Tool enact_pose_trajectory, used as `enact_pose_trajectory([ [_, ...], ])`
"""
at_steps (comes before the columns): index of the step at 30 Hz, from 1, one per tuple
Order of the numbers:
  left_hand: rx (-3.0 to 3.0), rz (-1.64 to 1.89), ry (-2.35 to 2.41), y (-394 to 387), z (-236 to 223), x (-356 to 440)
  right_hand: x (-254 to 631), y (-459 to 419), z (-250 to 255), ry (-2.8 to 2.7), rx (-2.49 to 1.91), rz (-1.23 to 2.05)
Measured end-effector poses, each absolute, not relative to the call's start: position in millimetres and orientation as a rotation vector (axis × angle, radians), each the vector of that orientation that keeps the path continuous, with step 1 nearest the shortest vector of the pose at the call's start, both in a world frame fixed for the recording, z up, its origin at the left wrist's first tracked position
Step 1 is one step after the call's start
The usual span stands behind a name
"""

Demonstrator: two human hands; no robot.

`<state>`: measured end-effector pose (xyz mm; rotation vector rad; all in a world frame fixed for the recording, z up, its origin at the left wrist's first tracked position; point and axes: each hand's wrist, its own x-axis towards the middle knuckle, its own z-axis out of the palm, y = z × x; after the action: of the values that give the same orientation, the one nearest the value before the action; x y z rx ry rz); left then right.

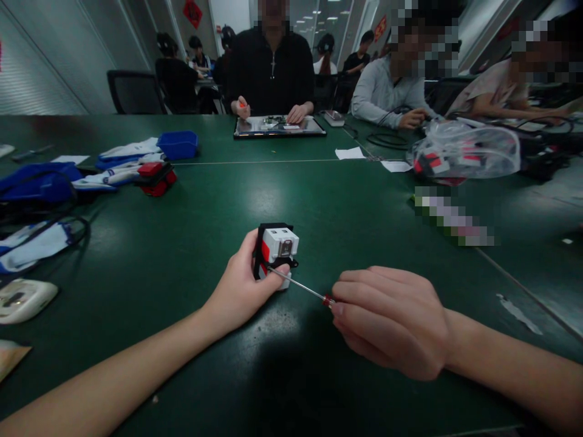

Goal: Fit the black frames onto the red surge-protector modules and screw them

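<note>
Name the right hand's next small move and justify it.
Probably a slight twist of the screwdriver: the right hand grips it, its tip appears to meet the black-framed white block, and the left hand holds that block.

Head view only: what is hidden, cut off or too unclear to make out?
In the head view:
Screwdriver: handle mostly hidden by the right hand; tip too small to tell whether it meets a screw.
White device: lower part partly covered by the left hand.
White object: cut off by the left edge.

A head-worn camera looks forward, down over the table [328, 206]
</note>
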<state>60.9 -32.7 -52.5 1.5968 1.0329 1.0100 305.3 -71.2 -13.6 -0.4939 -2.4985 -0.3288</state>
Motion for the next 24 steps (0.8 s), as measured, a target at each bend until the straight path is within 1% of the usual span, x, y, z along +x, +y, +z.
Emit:
enact_pose_trajectory([
  [7,1.584,0.998,1.027,-32.2,-52.1,60.9,306.7,-70.6,-18.7,-2.469,-0.507,-0.332],
  [15,1.573,1.015,1.000,-34.1,-52.2,61.3,301.6,-69.4,-9.4,-2.462,-0.449,-0.395],
  [24,1.589,1.007,1.016,-32.0,-53.7,60.7,301.7,-68.2,-7.6,-2.453,-0.411,-0.363],
])
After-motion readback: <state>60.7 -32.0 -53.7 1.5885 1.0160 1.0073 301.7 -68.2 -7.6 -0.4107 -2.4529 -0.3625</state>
